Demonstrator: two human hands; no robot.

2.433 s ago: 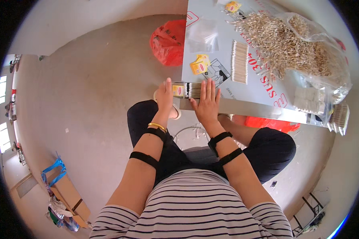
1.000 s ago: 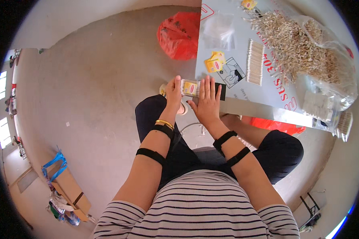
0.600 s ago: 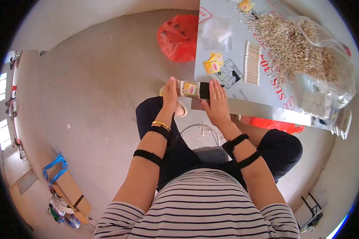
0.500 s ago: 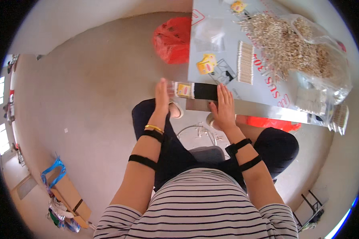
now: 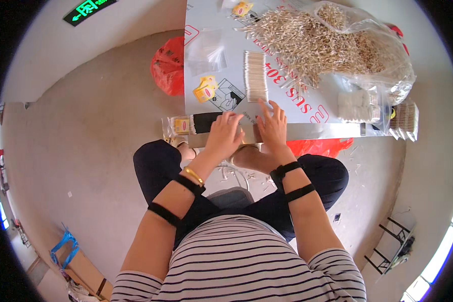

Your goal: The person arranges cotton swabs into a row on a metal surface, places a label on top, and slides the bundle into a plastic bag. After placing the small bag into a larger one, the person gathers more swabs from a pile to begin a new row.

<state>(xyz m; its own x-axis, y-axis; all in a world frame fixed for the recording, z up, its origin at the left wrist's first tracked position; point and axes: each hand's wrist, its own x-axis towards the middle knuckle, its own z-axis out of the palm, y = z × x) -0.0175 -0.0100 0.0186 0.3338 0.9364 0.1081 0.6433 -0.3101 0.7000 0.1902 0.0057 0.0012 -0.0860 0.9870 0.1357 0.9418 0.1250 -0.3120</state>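
My left hand (image 5: 226, 137) is over the near table edge, fingers loosely bent and apart, at the right end of a black strip (image 5: 206, 122). On that strip's left end lies a clear bag of cotton swabs (image 5: 182, 125) with a yellow card inside, jutting past the table's corner. My right hand (image 5: 274, 129) is beside the left, palm down, fingers spread and nothing seen in it. Its fingertips are just below a neat row of cotton swabs (image 5: 256, 76). Yellow cards (image 5: 205, 89) and flat clear bags (image 5: 207, 54) lie left of the row.
A heap of loose cotton swabs (image 5: 307, 43) spills from a big clear bag across the table (image 5: 297, 113). Filled packs (image 5: 360, 106) stand at the right end. Red plastic bags (image 5: 168, 65) are beside and under the table. Swabs are scattered on the floor by the stool (image 5: 230, 196).
My left hand has left the bagged swabs and moved right, alongside my right hand. My right hand has moved off the black strip toward the row of swabs. The view has shifted right.
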